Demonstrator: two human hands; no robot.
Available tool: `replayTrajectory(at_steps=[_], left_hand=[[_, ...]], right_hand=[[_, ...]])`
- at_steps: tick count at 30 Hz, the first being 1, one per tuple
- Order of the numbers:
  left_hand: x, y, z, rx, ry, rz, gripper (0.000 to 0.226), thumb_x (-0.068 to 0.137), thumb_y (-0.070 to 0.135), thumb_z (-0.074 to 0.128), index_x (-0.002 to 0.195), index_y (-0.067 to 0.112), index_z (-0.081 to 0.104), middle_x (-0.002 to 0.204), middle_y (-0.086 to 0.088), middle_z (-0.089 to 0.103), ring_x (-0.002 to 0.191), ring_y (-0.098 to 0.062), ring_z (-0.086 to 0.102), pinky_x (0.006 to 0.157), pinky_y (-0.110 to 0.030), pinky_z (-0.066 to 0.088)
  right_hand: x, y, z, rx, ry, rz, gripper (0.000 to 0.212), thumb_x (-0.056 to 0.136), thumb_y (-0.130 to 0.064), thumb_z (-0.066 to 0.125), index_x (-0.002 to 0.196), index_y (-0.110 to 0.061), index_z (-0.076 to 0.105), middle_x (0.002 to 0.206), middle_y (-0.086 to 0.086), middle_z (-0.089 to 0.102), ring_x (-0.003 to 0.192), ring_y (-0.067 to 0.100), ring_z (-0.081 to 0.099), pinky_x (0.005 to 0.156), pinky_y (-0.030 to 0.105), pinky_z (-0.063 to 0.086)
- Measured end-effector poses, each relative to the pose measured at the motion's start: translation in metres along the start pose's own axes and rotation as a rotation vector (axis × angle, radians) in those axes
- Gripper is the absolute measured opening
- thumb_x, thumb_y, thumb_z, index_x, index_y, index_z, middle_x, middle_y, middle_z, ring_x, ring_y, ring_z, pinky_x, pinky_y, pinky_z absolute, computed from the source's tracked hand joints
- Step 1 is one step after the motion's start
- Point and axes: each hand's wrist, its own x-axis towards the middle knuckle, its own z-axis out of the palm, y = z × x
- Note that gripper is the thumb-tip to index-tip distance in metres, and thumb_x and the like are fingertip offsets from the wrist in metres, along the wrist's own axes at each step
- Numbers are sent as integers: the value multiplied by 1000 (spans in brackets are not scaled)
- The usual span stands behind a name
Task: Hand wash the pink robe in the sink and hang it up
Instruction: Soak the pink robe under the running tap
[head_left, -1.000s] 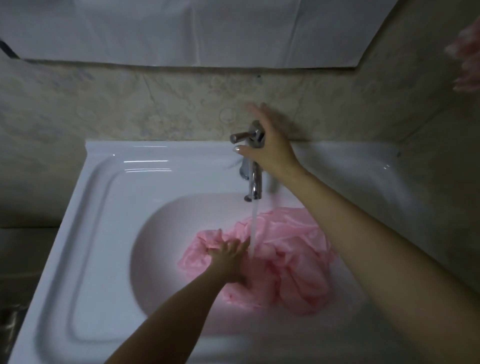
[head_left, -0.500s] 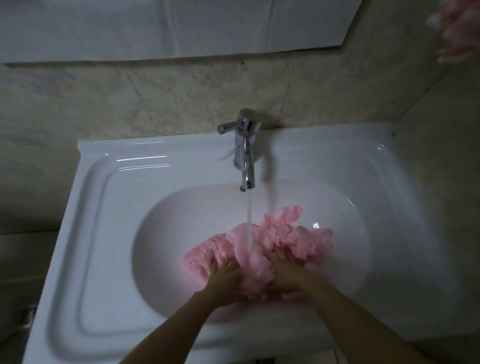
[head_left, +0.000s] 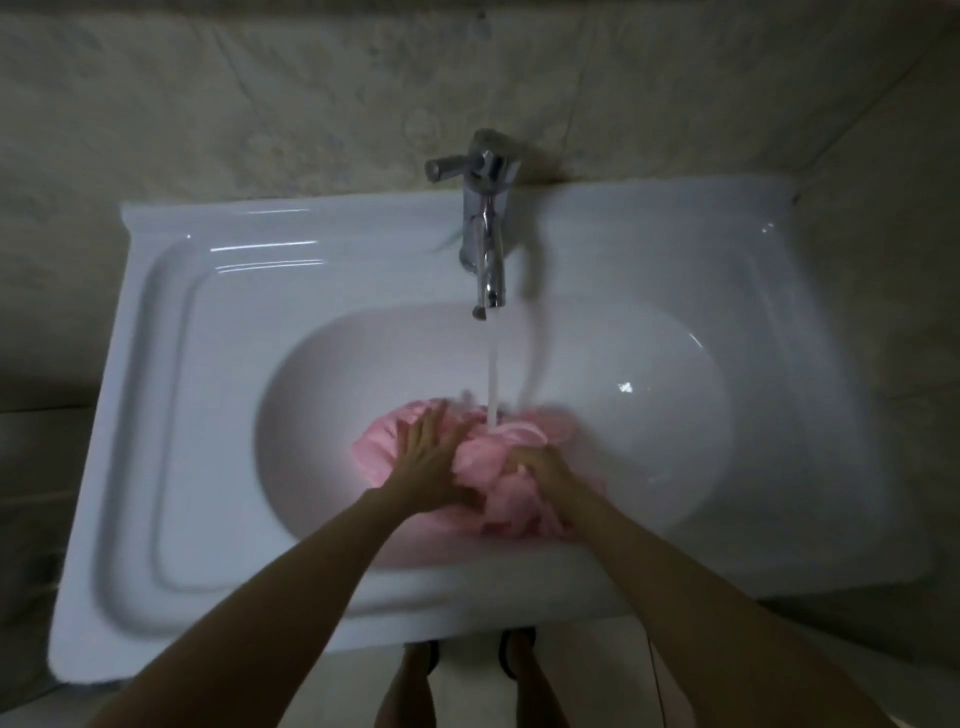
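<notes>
We press our left hand (head_left: 431, 460), fingers straight and spread, flat on the crumpled pink fabric robe (head_left: 511, 496) lying in the bowl of the white glossy ceramic sink (head_left: 208, 364) beneath the running chrome metal tap (head_left: 485, 234), while our right hand (head_left: 543, 467) grips its folds with curled fingers.

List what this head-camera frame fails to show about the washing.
1. Sink drain: head view, hidden beneath the pink robe.
2. Right hand: head view, fingertips sunk in robe folds and motion-blurred; grip unclear.
3. Robe's sleeves and collar: head view, lost in the bunched cloth.
4. How full the basin is: head view, too dim and blurred.
</notes>
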Motion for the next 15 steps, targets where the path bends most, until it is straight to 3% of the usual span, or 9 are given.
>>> replayTrajectory(at_steps=[2, 5, 7, 8, 10, 12, 14, 15], left_hand=[[1, -1, -14, -140, 78, -91, 126, 40, 83, 43, 149, 26, 13, 156, -12, 11, 144, -31, 6, 115, -55, 6], [-9, 8, -50, -552, 91, -86, 114, 48, 86, 51, 143, 27, 29, 139, -5, 45, 127, -27, 45, 107, -52, 33], [-14, 6, -81, -625, 70, -81, 104, 52, 88, 47, 137, 30, 35, 131, -4, 52, 113, -24, 55, 96, -43, 46], [-16, 5, -95, -613, 61, -86, 100, 53, 88, 48, 135, 31, 37, 128, -3, 53, 108, -23, 57, 92, -40, 49], [-18, 8, -114, -496, 96, -117, 90, 59, 80, 59, 130, 29, 40, 120, 1, 56, 100, -21, 58, 87, -35, 49], [-15, 16, -110, -226, 168, -156, 81, 67, 68, 66, 129, 22, 41, 114, 4, 53, 99, -19, 54, 86, -33, 43], [-14, 24, -84, 22, 129, -188, 80, 71, 64, 66, 132, 20, 37, 121, 1, 55, 106, -21, 54, 92, -36, 40], [-17, 24, -65, 76, 50, -197, 83, 73, 62, 65, 137, 21, 33, 127, -2, 54, 111, -23, 54, 95, -37, 40]], right_hand=[[8, -8, 5, 306, 11, -33, 11, 69, -9, 62, 61, -16, 59, 53, -2, 49, 63, 20, 40, 55, 23, 40], [15, -27, 13, 589, 17, -98, 19, 58, -10, 62, 71, -17, 50, 67, 7, 47, 63, 23, 50, 62, 26, 47], [11, -41, 14, 718, -60, -88, 33, 46, -12, 68, 69, -17, 45, 67, 6, 46, 61, 23, 51, 63, 25, 50], [8, -46, 14, 759, -80, -111, 32, 46, -14, 70, 65, -16, 45, 62, 4, 47, 57, 21, 51, 60, 24, 51], [1, -49, 19, 782, -102, -123, 15, 72, -15, 61, 65, -15, 48, 56, 0, 53, 51, 16, 54, 52, 20, 51], [3, -40, 22, 517, -37, -43, 20, 97, -12, 41, 82, -16, 53, 79, 0, 62, 65, 12, 60, 53, 18, 52], [8, -26, 25, 123, 78, 21, 15, 99, -25, 44, 105, -18, 56, 109, 5, 60, 90, 17, 61, 67, 21, 51], [15, -16, 23, -73, 180, 57, 30, 96, -35, 51, 118, -14, 53, 121, 9, 56, 104, 24, 58, 78, 25, 49]])
